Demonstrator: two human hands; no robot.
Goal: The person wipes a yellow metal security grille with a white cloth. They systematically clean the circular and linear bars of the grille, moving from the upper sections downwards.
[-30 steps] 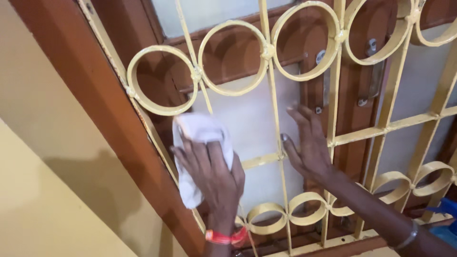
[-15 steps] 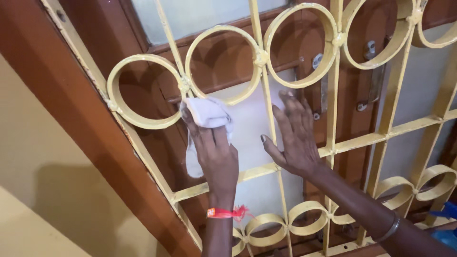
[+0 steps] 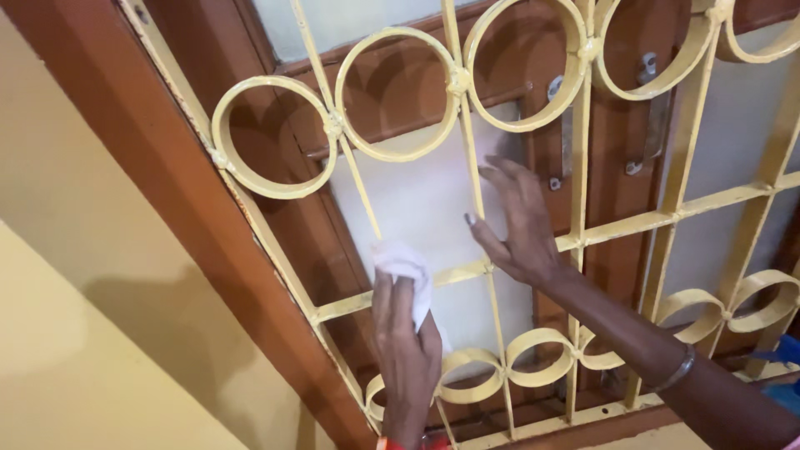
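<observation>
Grip: our left hand point(image 3: 407, 354) is closed around a white cloth point(image 3: 406, 271), pressed to the frosted pane point(image 3: 425, 200); our right hand point(image 3: 515, 221) lies flat, fingers spread, on the same pane
Doing it well: we judge flat, even pressure best; right hand steadying
Around: brown wooden frame point(image 3: 192, 208); metal latch point(image 3: 646, 117)
In the way: yellow metal grille point(image 3: 467, 83); its bars and rings cross the glass

The frosted glass window pane point(image 3: 421, 200) sits behind the yellow metal ring-patterned grille point(image 3: 467, 83), inside the brown wooden frame point(image 3: 167, 192); the cream wall point(image 3: 75, 350) lies left.
</observation>
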